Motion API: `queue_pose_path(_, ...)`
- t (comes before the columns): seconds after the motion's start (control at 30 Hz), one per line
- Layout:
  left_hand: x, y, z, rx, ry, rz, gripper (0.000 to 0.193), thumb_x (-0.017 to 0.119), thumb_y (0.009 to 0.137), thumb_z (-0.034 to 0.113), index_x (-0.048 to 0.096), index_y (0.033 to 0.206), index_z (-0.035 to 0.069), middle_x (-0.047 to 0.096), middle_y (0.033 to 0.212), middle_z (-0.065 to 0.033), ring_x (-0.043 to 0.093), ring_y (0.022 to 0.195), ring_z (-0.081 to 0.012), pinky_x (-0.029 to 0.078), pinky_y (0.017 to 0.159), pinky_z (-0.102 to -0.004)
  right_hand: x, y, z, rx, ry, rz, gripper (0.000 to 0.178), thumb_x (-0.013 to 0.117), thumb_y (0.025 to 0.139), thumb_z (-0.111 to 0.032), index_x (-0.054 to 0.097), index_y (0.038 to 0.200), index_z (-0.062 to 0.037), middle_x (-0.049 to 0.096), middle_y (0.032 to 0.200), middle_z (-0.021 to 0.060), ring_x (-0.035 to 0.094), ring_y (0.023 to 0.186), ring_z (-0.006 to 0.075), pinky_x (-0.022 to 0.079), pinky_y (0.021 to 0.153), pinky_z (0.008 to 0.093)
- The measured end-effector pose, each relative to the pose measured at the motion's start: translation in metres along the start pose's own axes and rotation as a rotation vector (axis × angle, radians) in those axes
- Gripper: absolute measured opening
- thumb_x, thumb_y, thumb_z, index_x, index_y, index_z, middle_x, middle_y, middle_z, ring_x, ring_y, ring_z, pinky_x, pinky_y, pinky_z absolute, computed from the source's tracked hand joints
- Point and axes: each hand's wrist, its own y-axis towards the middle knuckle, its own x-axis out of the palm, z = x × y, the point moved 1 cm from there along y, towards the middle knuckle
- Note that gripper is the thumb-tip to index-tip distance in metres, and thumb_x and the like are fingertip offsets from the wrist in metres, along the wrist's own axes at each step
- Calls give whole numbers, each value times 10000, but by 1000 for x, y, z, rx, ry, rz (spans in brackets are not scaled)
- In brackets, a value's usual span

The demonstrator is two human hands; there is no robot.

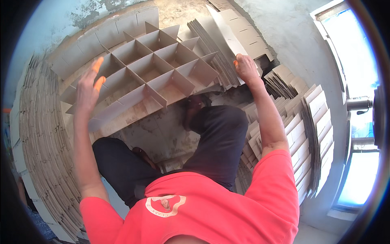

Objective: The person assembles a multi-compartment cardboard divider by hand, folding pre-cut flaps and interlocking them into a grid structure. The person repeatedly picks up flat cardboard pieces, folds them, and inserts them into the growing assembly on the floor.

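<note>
A grid of interlocked cardboard divider strips stands on a low board in front of me. My left hand is at the grid's left side, thumb and fingers apart, with nothing in it. Orange covers show on its fingertips. On the other side, my right hand grips the near end of a long cardboard strip, which is raised on edge. Beside that strip leans a bundle of more cardboard strips, to the right of the grid. Orange shows on a right fingertip too.
Tall stacks of cardboard strips rise at my left and right. Slotted strips lie at the far right, and a slotted row stands behind the grid. My knees flank the board's near edge. A bright window is at right.
</note>
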Motion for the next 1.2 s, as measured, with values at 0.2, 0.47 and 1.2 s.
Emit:
queue_pose_path(0.2, -15, -68, 12, -117, 28, 103, 476, 684, 795, 58, 572, 1258, 72, 602, 1228, -127, 577, 1102, -246, 443, 938, -352, -72, -7, -99, -153, 152, 288, 317, 563, 820, -18, 558, 1129, 51, 627, 781, 220, 629, 723, 364, 504, 636, 424)
queue_pose_path(0.47, 0, -95, -15, -25, 175, 83, 435, 758, 709, 215, 647, 1093, 41, 660, 1051, -123, 586, 1004, -287, 440, 871, -370, -108, -15, -225, -339, 817, 65, 465, 599, 808, 10, 513, 1264, 24, 631, 821, 219, 631, 692, 306, 496, 653, 307)
queue_pose_path(1.2, 12, -95, -22, -114, -37, 40, 165, 675, 753, 136, 684, 863, 13, 611, 744, -173, 579, 728, -332, 447, 667, -419, -60, 12, -304, -544, 977, -100, 265, 581, 713, 51, 587, 976, 86, 553, 743, 296, 597, 717, 410, 491, 623, 396)
